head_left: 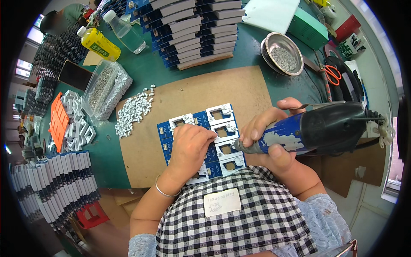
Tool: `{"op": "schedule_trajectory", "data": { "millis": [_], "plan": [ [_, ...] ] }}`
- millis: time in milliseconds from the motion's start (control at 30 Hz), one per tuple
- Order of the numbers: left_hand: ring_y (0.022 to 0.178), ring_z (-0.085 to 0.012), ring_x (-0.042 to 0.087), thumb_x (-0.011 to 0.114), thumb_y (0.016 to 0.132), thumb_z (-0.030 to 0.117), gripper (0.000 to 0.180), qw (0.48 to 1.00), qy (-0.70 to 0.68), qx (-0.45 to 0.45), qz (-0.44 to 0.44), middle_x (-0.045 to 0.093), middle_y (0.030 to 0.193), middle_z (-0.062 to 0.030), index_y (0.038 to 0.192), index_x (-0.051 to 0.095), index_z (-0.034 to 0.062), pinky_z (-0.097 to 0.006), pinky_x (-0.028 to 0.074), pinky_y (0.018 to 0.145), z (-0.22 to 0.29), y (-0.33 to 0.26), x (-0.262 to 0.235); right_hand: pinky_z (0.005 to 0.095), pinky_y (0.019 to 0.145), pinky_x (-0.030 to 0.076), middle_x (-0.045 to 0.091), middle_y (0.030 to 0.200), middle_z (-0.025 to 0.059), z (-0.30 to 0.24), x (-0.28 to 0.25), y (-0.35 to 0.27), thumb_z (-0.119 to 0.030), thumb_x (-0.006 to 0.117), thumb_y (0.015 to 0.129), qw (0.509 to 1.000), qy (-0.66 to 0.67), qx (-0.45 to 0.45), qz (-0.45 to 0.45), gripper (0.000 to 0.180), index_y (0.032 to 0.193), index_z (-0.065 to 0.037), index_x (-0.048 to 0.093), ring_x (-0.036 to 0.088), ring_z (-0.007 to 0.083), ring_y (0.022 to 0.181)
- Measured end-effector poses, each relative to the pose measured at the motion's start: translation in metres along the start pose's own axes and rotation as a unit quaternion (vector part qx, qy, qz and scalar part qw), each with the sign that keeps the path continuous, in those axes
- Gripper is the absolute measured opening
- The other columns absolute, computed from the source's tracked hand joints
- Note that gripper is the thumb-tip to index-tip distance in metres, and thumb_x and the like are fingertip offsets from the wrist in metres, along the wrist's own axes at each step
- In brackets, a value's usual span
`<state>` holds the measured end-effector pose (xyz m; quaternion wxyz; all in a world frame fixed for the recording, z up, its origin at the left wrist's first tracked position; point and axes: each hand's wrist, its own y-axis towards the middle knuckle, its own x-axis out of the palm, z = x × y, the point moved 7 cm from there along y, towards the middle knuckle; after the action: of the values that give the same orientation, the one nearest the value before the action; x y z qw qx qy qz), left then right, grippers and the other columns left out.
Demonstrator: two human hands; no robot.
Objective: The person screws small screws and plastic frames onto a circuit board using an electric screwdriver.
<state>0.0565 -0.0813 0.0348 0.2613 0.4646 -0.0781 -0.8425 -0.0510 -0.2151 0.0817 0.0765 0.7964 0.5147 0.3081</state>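
A blue circuit board panel (200, 117) lies on brown cardboard in front of me, with several white plastic frames (220, 112) seated on it. My left hand (188, 147) rests over the middle of the panel, thumb and forefinger pinched beside a frame in the right column; whatever is between the fingertips is too small to make out. My right hand (260, 125) is wrapped around a blue and black electric screwdriver (284, 135), held nearly level. Its tip points left at the right-column frames; whether it touches one I cannot tell.
Small white parts (135, 110) lie heaped on the cardboard (141, 165). Beyond are a clear tub (90, 96), two bottles, stacked boards (184, 36) and a metal bowl of screws (283, 58). White frames and an orange tray (58, 122) sit left. Another person (58, 21) is far left.
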Motion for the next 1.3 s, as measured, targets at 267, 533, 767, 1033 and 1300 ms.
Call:
{"op": "schedule_trajectory", "data": {
  "millis": [267, 533, 767, 1033, 1300],
  "plan": [
    [0.082, -0.0234, 0.057, 0.071, 0.071, 0.001, 0.020, 0.998, 0.041, 0.048, 0.010, 0.062, 0.086, -0.0015, 0.087, 0.064, 0.0100, -0.036, 0.039, 0.075, 0.010, -0.002, 0.003, 0.0413, 0.076, 0.054, 0.058, 0.084, 0.0094, -0.009, 0.013, 0.014, -0.029, 0.074, 0.082, 0.994, -0.089, 0.060, 0.023, 0.070, 0.133, -0.015, 0.028, 0.062, 0.0233, 0.077],
    [0.083, -0.0224, 0.056, 0.069, 0.075, 0.001, 0.031, 1.000, -0.013, 0.019, 0.019, 0.061, 0.086, -0.0024, 0.104, 0.063, 0.0095, -0.036, 0.038, 0.077, 0.001, -0.003, 0.000, 0.0419, 0.083, 0.053, 0.060, 0.088, 0.0095, -0.003, 0.032, 0.027, -0.017, 0.078, 0.080, 0.972, -0.188, 0.103, -0.101, 0.068, 0.131, -0.018, 0.033, 0.064, 0.0257, 0.085],
    [0.083, -0.0228, 0.055, 0.068, 0.076, 0.001, 0.038, 1.000, -0.012, 0.000, 0.000, 0.059, 0.085, -0.0027, 0.112, 0.058, 0.0095, -0.037, 0.038, 0.076, 0.000, -0.004, 0.001, 0.0384, 0.079, 0.055, 0.061, 0.091, 0.0091, 0.010, 0.040, 0.030, -0.012, 0.075, 0.080, 0.976, -0.150, 0.110, -0.110, 0.064, 0.130, -0.017, 0.035, 0.064, 0.0245, 0.087],
    [0.084, -0.0238, 0.054, 0.066, 0.076, 0.003, 0.033, 1.000, -0.007, 0.015, 0.010, 0.056, 0.083, -0.0042, 0.108, 0.058, 0.0065, -0.038, 0.038, 0.077, 0.004, -0.003, 0.004, 0.0349, 0.077, 0.055, 0.062, 0.089, 0.0122, 0.011, 0.053, 0.037, 0.004, 0.067, 0.075, 0.965, -0.197, 0.048, -0.166, 0.061, 0.125, -0.012, 0.036, 0.065, 0.0217, 0.083],
    [0.084, -0.0249, 0.053, 0.063, 0.077, 0.003, 0.020, 1.000, -0.014, 0.017, -0.012, 0.054, 0.081, -0.0050, 0.095, 0.056, 0.0073, -0.038, 0.039, 0.079, -0.008, -0.014, 0.019, 0.0343, 0.075, 0.054, 0.063, 0.085, 0.0128, 0.021, 0.064, 0.041, 0.007, 0.067, 0.069, 0.966, -0.179, 0.080, -0.171, 0.063, 0.123, -0.010, 0.039, 0.064, 0.0218, 0.076]
  ]
}}
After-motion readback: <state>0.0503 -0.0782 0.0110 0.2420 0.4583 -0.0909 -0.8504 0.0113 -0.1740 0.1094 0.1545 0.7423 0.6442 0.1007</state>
